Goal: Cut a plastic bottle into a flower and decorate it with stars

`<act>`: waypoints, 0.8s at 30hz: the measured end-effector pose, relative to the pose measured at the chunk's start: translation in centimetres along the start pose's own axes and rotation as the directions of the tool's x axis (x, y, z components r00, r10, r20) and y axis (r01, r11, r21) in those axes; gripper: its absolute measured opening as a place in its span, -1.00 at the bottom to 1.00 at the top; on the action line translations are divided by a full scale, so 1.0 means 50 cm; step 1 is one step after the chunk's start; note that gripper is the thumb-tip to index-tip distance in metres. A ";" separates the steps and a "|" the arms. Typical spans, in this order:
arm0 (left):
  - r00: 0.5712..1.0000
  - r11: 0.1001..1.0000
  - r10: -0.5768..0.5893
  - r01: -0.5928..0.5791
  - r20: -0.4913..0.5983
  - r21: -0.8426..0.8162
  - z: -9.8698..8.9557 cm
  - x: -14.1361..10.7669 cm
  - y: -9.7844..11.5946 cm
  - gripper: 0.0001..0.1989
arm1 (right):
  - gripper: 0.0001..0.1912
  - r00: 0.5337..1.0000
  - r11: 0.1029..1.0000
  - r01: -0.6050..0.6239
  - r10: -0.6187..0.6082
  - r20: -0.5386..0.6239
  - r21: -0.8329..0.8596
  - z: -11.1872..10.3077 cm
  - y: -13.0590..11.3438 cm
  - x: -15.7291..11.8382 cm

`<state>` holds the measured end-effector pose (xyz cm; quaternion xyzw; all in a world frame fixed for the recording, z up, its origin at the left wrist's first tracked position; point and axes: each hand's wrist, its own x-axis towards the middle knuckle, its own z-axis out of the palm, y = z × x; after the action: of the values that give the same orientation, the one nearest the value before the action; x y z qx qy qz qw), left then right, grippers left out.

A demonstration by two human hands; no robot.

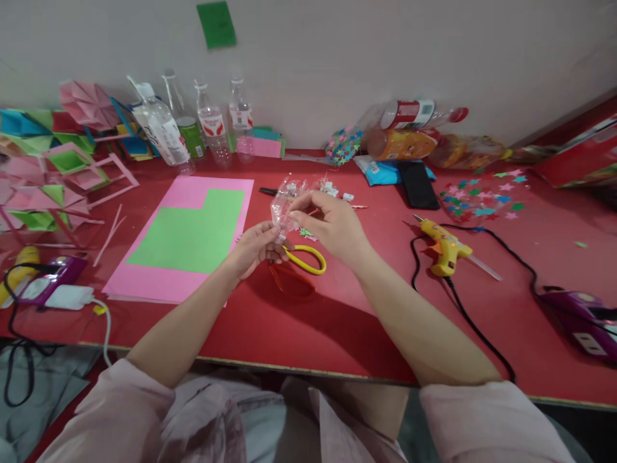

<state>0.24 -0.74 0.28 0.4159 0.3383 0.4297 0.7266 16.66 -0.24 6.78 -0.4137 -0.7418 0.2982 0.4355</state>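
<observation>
Above the red table (347, 321), near its middle, a piece of clear plastic (282, 209) was held up between two bare hands. The left hand (258, 251) pinched its lower edge between thumb and fingers, and the right hand (332, 225), thumb and forefinger drawn close together, gripped it from the other side. Whatever lay within the curled fingers of the left hand could not be made out.

Just below the hands was a pair of scissors with a yellow handle (322, 265). Small green and pink stars (307, 235) lay behind it, partly hidden by the right hand.

To the left, a green sheet (193, 238) with one corner cut out rested on a larger pink sheet (132, 283). To the right lay a yellow glue gun (446, 247) with a clear stick in its back, and behind it a black phone (418, 186) touching a blue packet (378, 172).

Farther back, clear bottles (214, 128) stood by the wall (299, 64), while others lay on their sides at the right. Folded paper shapes (87, 106) crowded the far left, and a green square (216, 26) was on the wall.
</observation>
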 end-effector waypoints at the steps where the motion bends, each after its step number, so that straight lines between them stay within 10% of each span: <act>1: 1.000 1.000 -0.002 0.002 0.002 -0.003 0.000 0.000 0.000 -0.61 | -0.96 1.000 0.999 0.019 -0.019 0.007 -0.041 0.000 0.001 -0.001; 9: 0.998 0.998 0.049 -0.050 -0.027 -0.038 -0.001 0.004 -0.002 -0.64 | -0.91 0.971 0.927 0.226 -0.239 -0.007 -0.301 0.012 0.009 -0.010; 24: 0.995 0.993 0.092 -0.093 -0.027 -0.068 0.004 0.001 -0.001 -0.62 | -0.90 0.989 0.946 0.143 -0.148 0.006 -0.292 0.027 0.020 -0.012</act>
<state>0.46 -0.76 0.29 0.4004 0.3123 0.4793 0.7158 15.96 -0.39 5.16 -0.4198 -0.8025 0.1494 0.3968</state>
